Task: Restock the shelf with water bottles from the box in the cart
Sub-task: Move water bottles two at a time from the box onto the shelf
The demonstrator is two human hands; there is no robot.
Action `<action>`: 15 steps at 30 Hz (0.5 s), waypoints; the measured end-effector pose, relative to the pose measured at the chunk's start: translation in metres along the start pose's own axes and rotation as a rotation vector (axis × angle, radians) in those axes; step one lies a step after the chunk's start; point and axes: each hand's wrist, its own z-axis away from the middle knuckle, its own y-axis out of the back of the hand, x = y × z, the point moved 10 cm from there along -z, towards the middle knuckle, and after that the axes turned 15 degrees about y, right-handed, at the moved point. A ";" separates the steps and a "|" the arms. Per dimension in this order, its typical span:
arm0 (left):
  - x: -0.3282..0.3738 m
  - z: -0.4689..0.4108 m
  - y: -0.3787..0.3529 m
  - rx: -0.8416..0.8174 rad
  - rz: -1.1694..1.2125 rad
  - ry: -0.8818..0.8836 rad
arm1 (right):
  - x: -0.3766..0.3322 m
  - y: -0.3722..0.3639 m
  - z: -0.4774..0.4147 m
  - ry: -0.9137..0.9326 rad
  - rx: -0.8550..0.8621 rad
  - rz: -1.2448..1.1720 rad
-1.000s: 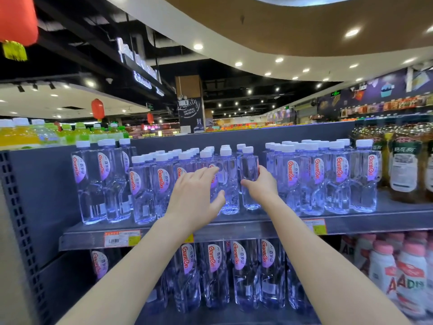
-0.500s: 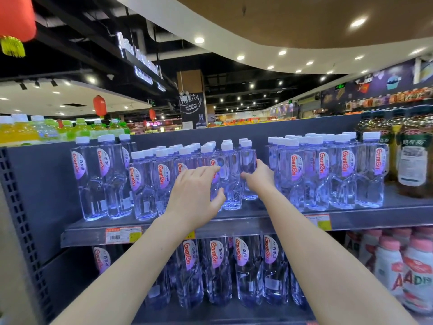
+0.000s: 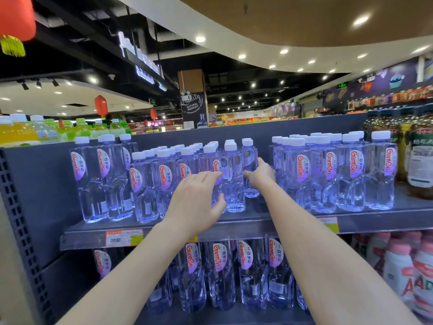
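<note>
Clear plastic bottles [image 3: 325, 179] crowd the upper shelf [image 3: 257, 227], mid-frame. Your right hand [image 3: 262, 174] grips a rear bottle [image 3: 249, 160] in the centre gap. Your left hand [image 3: 196, 205] cups a front bottle [image 3: 214, 164]; I cannot tell if it grips. Nudge sideways and neighbours may topple. You have two hands and three taller bottles [image 3: 103, 179] at left; the rest overlap, uncountable.

Red lantern [image 3: 101, 106] up top; tea btls [image 3: 420, 160] R; pink-cap btls [image 3: 398, 266] btm R
</note>
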 end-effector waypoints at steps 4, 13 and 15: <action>-0.002 0.000 -0.005 -0.004 0.004 -0.007 | 0.001 -0.001 -0.001 -0.007 -0.017 0.012; 0.002 0.005 -0.015 -0.052 -0.009 -0.011 | 0.001 -0.009 -0.001 -0.030 -0.066 0.064; 0.000 0.007 -0.016 -0.056 -0.011 -0.013 | -0.001 -0.011 0.003 -0.033 -0.080 0.101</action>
